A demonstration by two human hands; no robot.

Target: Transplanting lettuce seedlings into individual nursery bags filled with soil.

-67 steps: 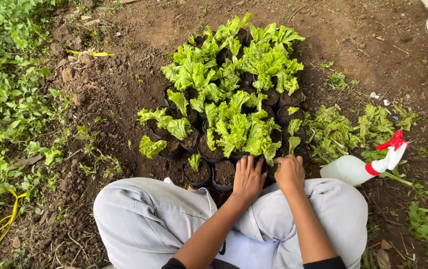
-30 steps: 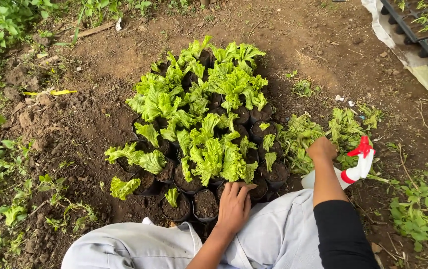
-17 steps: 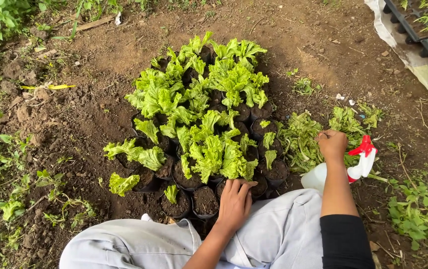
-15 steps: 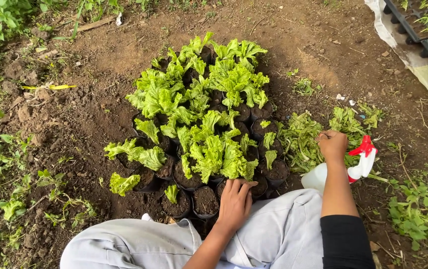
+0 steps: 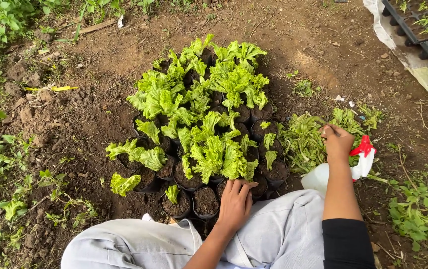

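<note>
Two hands, left hand [image 5: 235, 203] flat, fingers spread on black seedling pots [image 5: 205, 201], right hand [image 5: 337, 142] loosely curled over pulled greens [image 5: 303, 142], white spray bottle [image 5: 323, 175] beside.

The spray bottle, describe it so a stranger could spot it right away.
Start at the cluster of potted lettuce seedlings on the bare soil. Just to its right lies a heap of loose green leaves, where the right hand reaches. The spray bottle lies beside it: white, with the only red trigger around.

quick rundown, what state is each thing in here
left hand: flat on the front pots, holding nothing
right hand: over the pulled leaves, fingers curled
spray bottle: lying on its side on the soil
lettuce seedlings: upright in black pots
front pot: bare soil, no plant
pulled leaves: loose heap
</note>
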